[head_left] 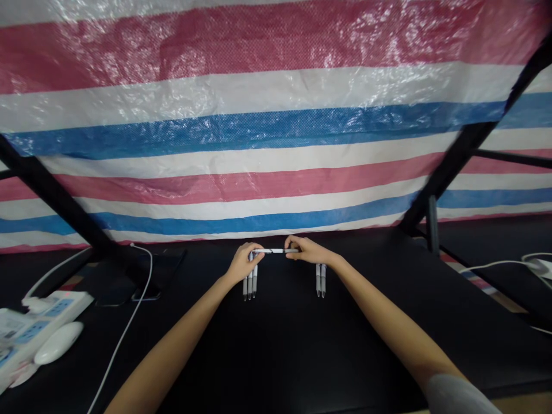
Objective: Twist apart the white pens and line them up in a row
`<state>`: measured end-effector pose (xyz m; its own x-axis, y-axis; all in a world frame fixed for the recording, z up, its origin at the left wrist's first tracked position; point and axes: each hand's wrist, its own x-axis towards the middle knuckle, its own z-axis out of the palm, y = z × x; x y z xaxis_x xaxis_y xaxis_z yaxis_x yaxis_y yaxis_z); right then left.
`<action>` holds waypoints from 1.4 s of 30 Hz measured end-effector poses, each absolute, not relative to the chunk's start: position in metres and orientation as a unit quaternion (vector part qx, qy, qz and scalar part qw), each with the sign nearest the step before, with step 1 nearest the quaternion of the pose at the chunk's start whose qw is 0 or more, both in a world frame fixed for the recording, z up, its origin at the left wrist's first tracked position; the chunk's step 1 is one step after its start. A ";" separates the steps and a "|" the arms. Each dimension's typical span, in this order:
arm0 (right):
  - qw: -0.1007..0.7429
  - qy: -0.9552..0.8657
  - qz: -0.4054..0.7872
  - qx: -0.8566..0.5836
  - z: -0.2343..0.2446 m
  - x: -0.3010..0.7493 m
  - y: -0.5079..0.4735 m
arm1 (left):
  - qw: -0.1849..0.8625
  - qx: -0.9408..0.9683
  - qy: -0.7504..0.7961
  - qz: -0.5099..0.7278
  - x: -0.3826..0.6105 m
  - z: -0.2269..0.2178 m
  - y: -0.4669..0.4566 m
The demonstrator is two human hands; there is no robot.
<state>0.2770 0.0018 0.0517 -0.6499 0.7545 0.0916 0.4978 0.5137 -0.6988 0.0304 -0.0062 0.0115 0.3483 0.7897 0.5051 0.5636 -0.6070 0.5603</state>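
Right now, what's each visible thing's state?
Held pen: level, in both hands
Left hand: closed on held pen
Right hand: pinching held pen
Left pens: three, lying side by side
Right pens: two, lying side by side
Striped sheet: hanging, wrinkled
White cable: curved, slack
Power strip: power state unclear

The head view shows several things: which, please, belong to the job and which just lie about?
Work in hand: pen held by left hand and right hand; three pens; two pens.
Lying about: power strip; rounded white object; white cable.
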 end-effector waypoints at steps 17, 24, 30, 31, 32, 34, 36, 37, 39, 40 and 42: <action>0.155 -0.857 0.311 -0.380 0.048 0.279 0.005 | 0.169 0.787 0.416 0.422 0.031 0.012 -0.007; 0.154 -0.857 0.315 -0.379 0.049 0.279 0.005 | 0.161 0.788 0.421 0.419 0.030 0.011 -0.007; 0.156 -0.852 0.320 -0.384 0.048 0.280 0.005 | 0.161 0.790 0.416 0.421 0.030 0.010 -0.006; 0.158 -0.851 0.321 -0.384 0.048 0.280 0.005 | 0.162 0.791 0.416 0.419 0.029 0.010 -0.006; 0.160 -0.850 0.322 -0.385 0.047 0.281 0.006 | 0.163 0.790 0.416 0.419 0.029 0.010 -0.006; 0.161 -0.851 0.318 -0.385 0.047 0.281 0.006 | 0.165 0.789 0.417 0.420 0.029 0.010 -0.006; 0.156 -0.854 0.314 -0.385 0.047 0.280 0.006 | 0.165 0.788 0.418 0.421 0.029 0.010 -0.006; 0.152 -0.856 0.311 -0.385 0.047 0.279 0.006 | 0.164 0.788 0.419 0.420 0.029 0.009 -0.006; 0.149 -0.858 0.304 -0.386 0.048 0.279 0.006 | 0.161 0.789 0.419 0.420 0.029 0.009 -0.006; 0.149 -0.858 0.304 -0.387 0.048 0.279 0.005 | 0.160 0.789 0.418 0.421 0.029 0.009 -0.006; 0.155 -0.855 0.310 -0.386 0.048 0.279 0.006 | 0.160 0.790 0.415 0.422 0.029 0.009 -0.006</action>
<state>0.2794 0.0056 0.0477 -0.6540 0.7560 0.0266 0.5637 0.5105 -0.6494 0.0288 -0.0058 0.0088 0.2997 0.7912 0.5331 0.5207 -0.6039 0.6034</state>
